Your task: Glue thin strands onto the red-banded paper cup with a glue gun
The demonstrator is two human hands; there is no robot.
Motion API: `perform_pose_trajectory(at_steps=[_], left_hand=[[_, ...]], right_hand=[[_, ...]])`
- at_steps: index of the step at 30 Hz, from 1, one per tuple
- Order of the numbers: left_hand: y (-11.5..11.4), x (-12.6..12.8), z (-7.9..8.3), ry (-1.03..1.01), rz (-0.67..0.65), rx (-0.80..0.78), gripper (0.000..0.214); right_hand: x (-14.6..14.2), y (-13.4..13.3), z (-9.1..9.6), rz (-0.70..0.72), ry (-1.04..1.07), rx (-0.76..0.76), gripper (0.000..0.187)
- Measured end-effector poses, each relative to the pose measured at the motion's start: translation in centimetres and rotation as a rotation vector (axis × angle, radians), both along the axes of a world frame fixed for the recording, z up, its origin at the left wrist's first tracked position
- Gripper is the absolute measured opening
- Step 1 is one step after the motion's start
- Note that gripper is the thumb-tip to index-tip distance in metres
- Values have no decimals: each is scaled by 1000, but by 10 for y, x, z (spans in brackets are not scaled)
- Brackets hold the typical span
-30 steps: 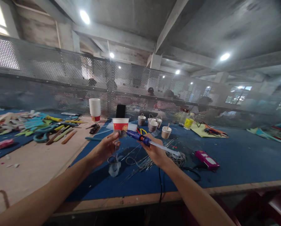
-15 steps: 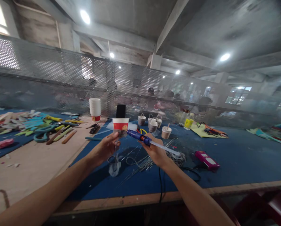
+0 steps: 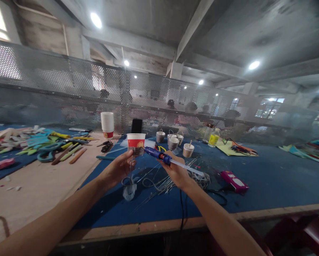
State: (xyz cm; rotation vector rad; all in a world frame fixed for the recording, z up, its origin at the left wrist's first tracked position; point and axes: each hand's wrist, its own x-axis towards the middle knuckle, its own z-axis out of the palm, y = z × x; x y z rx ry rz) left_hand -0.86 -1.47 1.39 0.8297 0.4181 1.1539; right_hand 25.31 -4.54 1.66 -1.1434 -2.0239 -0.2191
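Observation:
My right hand [image 3: 175,170] is wrapped round a blue hot glue gun [image 3: 156,153], with a long translucent glue stick [image 3: 187,167] coming out of its back end. The gun's nozzle points left and reaches a small grey piece [image 3: 138,151], or nearly so. My left hand [image 3: 119,165] pinches that piece between thumb and fingers; its exact kind is unclear. A thin grey cord [image 3: 131,166] hangs from it past my fingers. Just behind stands a red and white paper cup [image 3: 136,141], partly covered by the piece.
Below my hands lie thin wires and grey cord [image 3: 165,183]. Several small grey cups [image 3: 173,143] stand behind the gun. A stack of paper cups [image 3: 107,124], scissors [image 3: 46,154] and clay tools [image 3: 71,152] are on the left. A magenta box [image 3: 234,182] lies right.
The grey piece in my left hand has turned or shifted slightly at the nozzle. My right hand keeps the glue gun in nearly the same place.

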Motion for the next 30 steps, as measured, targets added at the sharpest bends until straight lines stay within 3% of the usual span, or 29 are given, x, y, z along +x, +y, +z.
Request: perform_pose_trajectory(at_steps=[18,21,24,30], left_hand=[[1,-3,0,-26,-49,5,20],[-1,-2,2,-19,-67,19,28],[-4,-1,6,-1,-31,-20,29],[-3,-3,4,50,28,-32,20]], right_hand=[[-2,0,3,29,87,-47,16],[-6,4,3,84,289,-124,24],[-8,10,6,147,582,-347,35],[-4,29,2,228,1115,-652,34]])
